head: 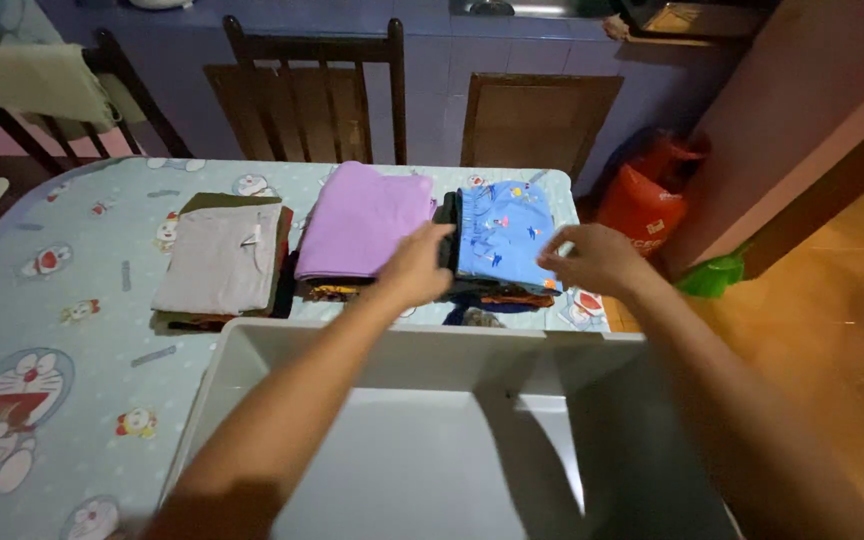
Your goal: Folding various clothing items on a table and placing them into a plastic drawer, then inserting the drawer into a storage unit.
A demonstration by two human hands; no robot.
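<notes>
White rectangular plastic tub [392,345] is sitting nearest, at the near edge of the table [72,300], which is wearing a pale blue cartoon-print cloth; the tub is looking empty inside. Both arms are reaching over its far rim. Left hand [414,268] is pressing against the left side of the folded light blue printed garment stack [500,232], fingers curled loosely on it, not clenched. Right hand [597,260] is hovering open at the stack's right side, near the table's right edge, touching or just short, cannot tell. That stack is lying toward the far right corner, over darker folded pieces. Judgement: to lift it well, both palms should be squeezing the whole pile from the sides, low down, so the bottom layers are coming along flat. Left of it, a folded lilac cloth pile [362,222], then a folded grey-beige pile [220,258]. Beyond, dark wooden chairs [312,90] are standing at the far edge.
</notes>
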